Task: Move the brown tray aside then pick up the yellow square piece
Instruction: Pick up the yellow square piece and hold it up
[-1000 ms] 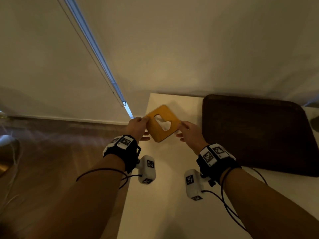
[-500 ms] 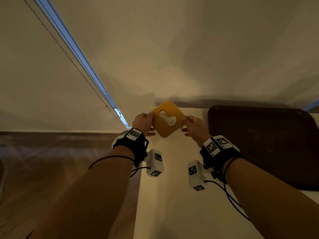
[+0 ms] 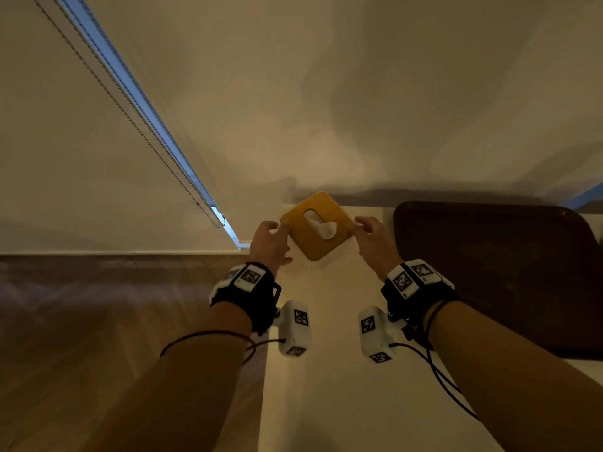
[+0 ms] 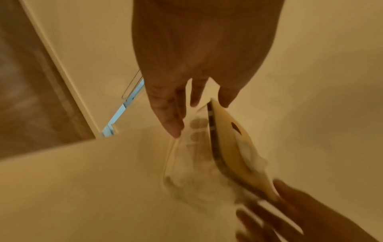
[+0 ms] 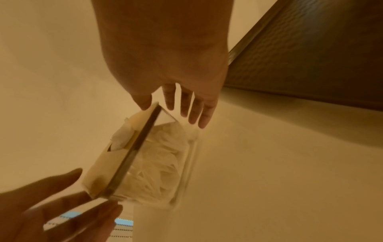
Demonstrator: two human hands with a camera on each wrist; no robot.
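The yellow square piece (image 3: 315, 247) has rounded corners and a cut-out with white tissue poking through. It hangs tilted above the white table's far left corner. My left hand (image 3: 282, 228) pinches its left corner and my right hand (image 3: 359, 225) pinches its right corner. In the left wrist view the yellow piece (image 4: 230, 142) shows edge-on under my left hand (image 4: 209, 98). In the right wrist view the yellow piece (image 5: 105, 163) stands lifted off a clear box (image 5: 165, 163) of white tissue, below my right hand (image 5: 157, 104). The brown tray (image 3: 489, 272) lies flat to the right.
The white table (image 3: 326, 402) ends at its left edge just beside my left wrist, with wooden floor (image 3: 98, 321) below. A white wall with a blind cord (image 3: 146, 135) rises behind the table. The tray's rim (image 5: 244, 47) runs close by my right hand.
Both hands have raised the yellow piece off the clear box and away from the table, keeping hold of its corners. The head view has tilted upward.
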